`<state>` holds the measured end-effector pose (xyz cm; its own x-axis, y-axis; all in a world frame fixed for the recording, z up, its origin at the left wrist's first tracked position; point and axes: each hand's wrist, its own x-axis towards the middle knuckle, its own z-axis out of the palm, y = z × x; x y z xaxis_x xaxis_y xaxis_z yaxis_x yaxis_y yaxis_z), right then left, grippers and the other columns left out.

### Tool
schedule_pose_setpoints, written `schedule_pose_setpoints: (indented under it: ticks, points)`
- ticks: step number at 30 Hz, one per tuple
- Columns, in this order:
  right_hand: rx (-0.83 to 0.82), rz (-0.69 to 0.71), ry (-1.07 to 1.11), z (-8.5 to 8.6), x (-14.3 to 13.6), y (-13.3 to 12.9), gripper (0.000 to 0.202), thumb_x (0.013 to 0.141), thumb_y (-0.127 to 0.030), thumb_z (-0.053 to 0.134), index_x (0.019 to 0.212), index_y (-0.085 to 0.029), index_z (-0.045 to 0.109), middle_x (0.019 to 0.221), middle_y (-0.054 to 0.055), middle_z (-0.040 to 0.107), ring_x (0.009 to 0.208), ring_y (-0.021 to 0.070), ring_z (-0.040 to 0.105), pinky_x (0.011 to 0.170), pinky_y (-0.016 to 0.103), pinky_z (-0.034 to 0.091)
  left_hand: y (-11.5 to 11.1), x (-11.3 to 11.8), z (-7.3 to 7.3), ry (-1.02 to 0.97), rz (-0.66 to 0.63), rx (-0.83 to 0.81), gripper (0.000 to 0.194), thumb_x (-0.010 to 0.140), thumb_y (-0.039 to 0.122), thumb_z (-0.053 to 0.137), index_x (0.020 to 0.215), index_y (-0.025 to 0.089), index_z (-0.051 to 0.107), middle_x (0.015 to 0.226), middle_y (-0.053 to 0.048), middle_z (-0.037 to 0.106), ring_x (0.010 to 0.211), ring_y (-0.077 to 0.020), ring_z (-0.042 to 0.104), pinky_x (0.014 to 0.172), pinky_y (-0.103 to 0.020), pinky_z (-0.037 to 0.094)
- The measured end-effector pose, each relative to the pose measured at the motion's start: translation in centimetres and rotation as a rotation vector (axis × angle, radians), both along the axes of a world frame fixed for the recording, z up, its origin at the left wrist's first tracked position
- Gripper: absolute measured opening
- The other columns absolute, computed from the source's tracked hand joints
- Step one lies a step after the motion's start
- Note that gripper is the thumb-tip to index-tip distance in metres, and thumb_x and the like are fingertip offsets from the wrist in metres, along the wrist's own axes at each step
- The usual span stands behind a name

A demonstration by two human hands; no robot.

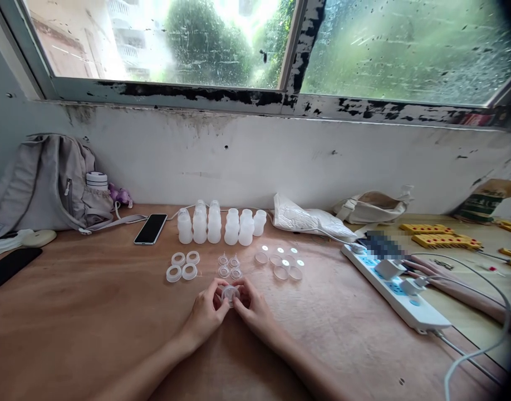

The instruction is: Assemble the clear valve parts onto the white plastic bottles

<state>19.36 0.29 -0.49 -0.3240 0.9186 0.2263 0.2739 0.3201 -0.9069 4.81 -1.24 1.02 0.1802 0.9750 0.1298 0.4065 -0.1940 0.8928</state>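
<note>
Between the fingertips of both hands is a clear, round, ring-like plastic piece [230,295]; its inner details are too small to make out. My left hand [209,306] pinches it from the left, and my right hand [253,309] grips the opposite side, thumbs close together at the front. Just beyond the fingers lie several small clear nipple-shaped pieces [224,272]. To their left are several white translucent screw rings [189,272]. On the right sit several clear round caps [281,272], with small white discs [285,263] among them. Frosted small bottles [246,229] stand upright in rows farther back.
A phone [151,229] lies left of the bottles, near a grey backpack [50,178]. Behind on the right are a white plastic bag [297,216] and a beige pouch [372,207]. A power strip [409,303] with plugs and loose cables crosses the right side.
</note>
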Motion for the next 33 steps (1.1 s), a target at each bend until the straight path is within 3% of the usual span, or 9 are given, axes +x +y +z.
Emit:
schedule_pose_setpoints:
  ticks: [33]
  points:
    - [0.027,-0.029,-0.006,-0.24,-0.21,0.16,0.015,0.071,-0.010,0.047,0.083,-0.019,0.047,0.058,-0.006,0.042,0.052,0.0083,0.038,0.048,0.019,0.031,0.15,0.08,-0.40,0.048,0.013,0.012,0.016,0.074,0.020,0.049,0.090,0.020,0.048,0.068,0.002,0.059,0.055,-0.0112,0.053,0.054,-0.020,0.040]
